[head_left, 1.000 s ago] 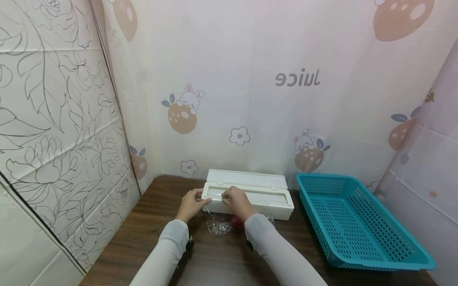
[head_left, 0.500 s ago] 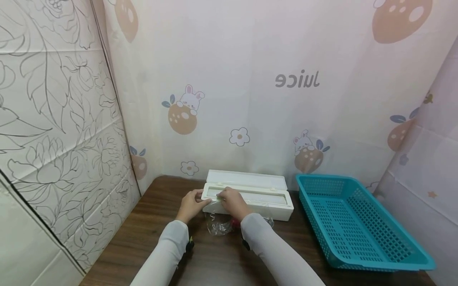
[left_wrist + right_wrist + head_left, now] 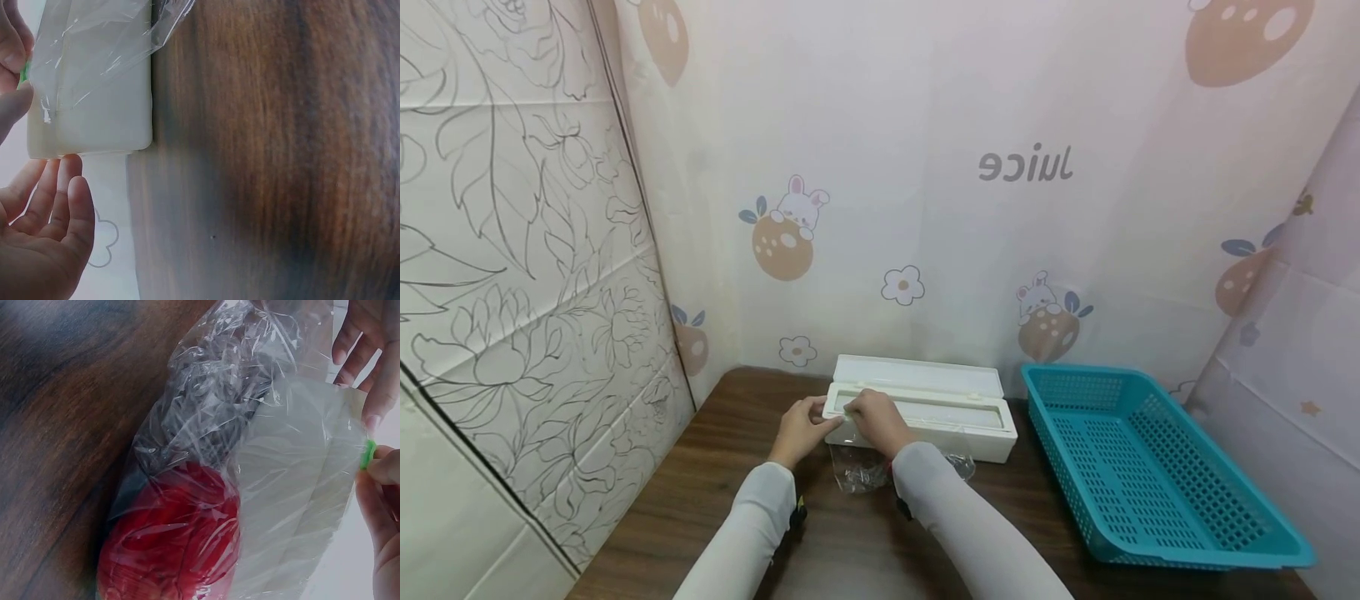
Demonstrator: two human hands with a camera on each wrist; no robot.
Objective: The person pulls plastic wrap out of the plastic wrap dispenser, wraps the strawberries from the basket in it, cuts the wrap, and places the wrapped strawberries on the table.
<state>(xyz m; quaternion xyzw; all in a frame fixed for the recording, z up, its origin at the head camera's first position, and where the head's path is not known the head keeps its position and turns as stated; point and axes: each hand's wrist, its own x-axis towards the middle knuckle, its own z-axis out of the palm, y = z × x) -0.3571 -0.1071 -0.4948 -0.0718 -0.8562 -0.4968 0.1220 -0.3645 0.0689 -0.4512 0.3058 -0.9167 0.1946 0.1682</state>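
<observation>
A long white cling film dispenser (image 3: 925,437) stands with its lid raised at the back of the table. Clear film (image 3: 287,437) hangs from its front edge and drapes onto the wood. Under the film lies a red rounded thing (image 3: 181,537), its kind unclear. My left hand (image 3: 799,432) grips the dispenser's left end, thumb on the front edge and fingertips against the end wall. Between thumb and fingers, my right hand (image 3: 880,423) pinches a small green slide cutter (image 3: 367,454) on that edge, close to the left thumb.
To the right stands a teal plastic basket (image 3: 1075,508) with slotted walls. The dark wooden table (image 3: 842,550) meets a patterned curtain behind the dispenser, and another patterned sheet rises at the left.
My right hand has slid left along the dispenser's front edge with the slide cutter, closer to the left thumb. My left hand has stayed at the left end.
</observation>
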